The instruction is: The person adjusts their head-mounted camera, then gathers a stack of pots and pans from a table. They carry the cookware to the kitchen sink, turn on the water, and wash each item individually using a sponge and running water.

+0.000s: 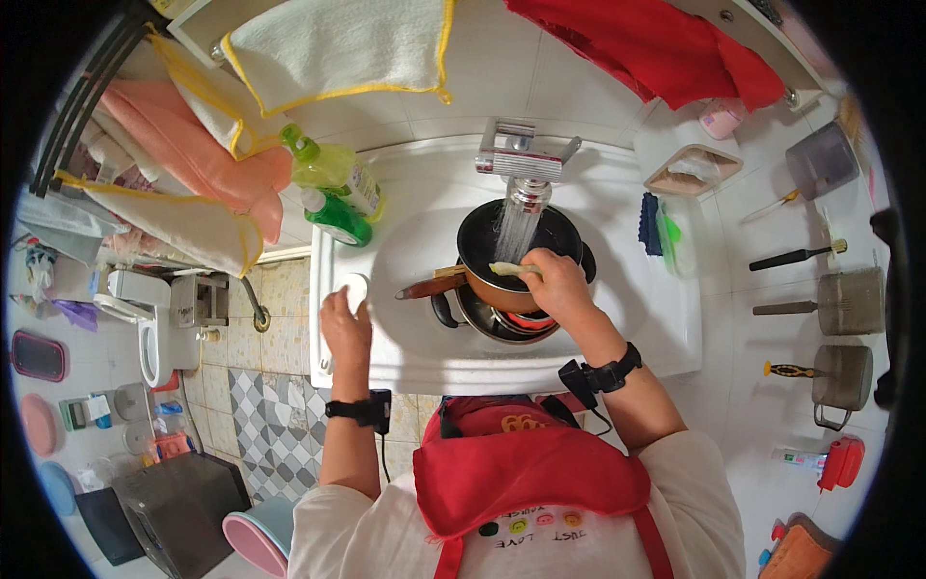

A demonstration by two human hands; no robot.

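My right hand (561,286) grips a pale yellowish, slender item (510,268) over a saucepan (477,239); its exact kind is unclear. The pan has a dark inside, an orange-brown outside and a wooden handle (434,287) pointing left. Water runs into it from a chrome faucet (532,188). It rests on a second pot (477,315) with a black handle, and something red shows between them. At the basin's left ledge, my left hand (347,329) has thumb and fingers around the edge of a white round disc (356,287).
The white sink (405,347) surrounds the pots. Two green soap bottles (336,217) stand at its back left corner. A dark blue scrubbing cloth (649,224) and a clear tray (676,242) lie on the right. Towels (347,51) hang above; brushes (792,257) are mounted on the right wall.
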